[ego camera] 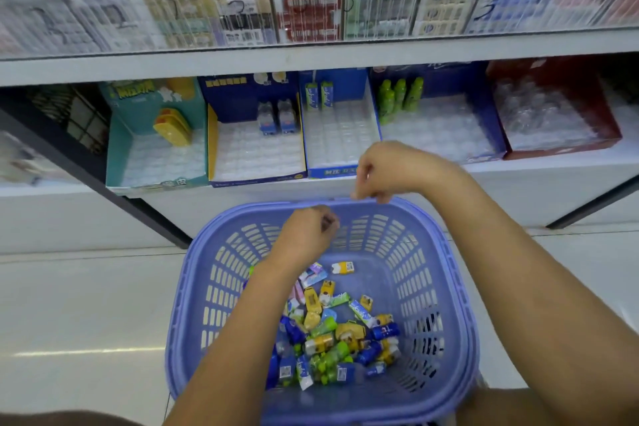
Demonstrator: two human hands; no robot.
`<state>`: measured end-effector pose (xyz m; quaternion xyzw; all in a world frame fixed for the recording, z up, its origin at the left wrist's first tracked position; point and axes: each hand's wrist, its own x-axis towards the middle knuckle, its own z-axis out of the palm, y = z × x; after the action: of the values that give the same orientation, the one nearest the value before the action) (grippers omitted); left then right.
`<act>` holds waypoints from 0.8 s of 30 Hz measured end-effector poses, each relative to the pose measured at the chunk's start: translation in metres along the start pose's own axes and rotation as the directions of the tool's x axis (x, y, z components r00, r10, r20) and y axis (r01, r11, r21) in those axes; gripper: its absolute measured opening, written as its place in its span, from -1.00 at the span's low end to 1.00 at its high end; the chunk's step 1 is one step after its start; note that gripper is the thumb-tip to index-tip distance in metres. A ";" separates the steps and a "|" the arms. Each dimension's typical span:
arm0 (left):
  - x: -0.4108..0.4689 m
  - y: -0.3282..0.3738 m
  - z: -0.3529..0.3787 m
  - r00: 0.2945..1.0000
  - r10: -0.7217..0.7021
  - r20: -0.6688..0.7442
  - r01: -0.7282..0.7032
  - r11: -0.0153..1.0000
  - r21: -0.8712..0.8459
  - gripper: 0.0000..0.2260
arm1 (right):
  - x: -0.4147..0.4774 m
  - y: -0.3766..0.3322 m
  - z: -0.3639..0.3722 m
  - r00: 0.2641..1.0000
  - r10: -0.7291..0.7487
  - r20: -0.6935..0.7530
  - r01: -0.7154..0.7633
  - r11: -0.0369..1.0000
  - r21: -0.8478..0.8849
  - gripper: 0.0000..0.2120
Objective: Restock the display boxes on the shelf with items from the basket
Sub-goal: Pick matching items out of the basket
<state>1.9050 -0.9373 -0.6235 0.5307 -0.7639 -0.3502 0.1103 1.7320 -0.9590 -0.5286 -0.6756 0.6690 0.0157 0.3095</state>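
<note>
**Two hands over the basket, fingers curled**

The fingers (326,221) of the left hand (304,235) are curled in towards the palm. The tips are blurred, so I cannot tell whether they pinch anything. That hand hangs inside the basket (460,287), near its far rim. The fingers (367,188) of the right hand (387,169) droop bunched together just above the same far rim. Again I cannot tell if anything is between them.

Below both forearms the items (332,332) lie in a loose heap on the basket's bottom, towards its near side. One yellow packet (344,267) lies a little apart, towards the far side. The basket sits on the pale floor (86,304), close against the shelf (536,180).

Five boxes stand side by side along the shelf's front edge:
- The teal box (119,156), at the left end, holds yellow pieces (173,128) at its back.
- The next box (256,177) holds two small bottles (276,116).
- The middle box (332,171) holds two cartons (318,95).
- The dark blue box (484,157) holds three green bottles (399,95).
- The red box (560,150) stands at the right end.
</note>
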 end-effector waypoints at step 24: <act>-0.051 -0.098 0.107 0.796 -0.243 0.555 0.113 0.959 0.259 -0.69 | 0.050 0.062 0.302 0.955 0.145 0.258 -0.034 0.921 -0.389 -0.61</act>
<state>1.9403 -0.8659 -0.7546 0.4768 -0.7400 -0.4207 -0.2192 1.7996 -0.8652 -0.8191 -0.6819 0.6326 0.2554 0.2637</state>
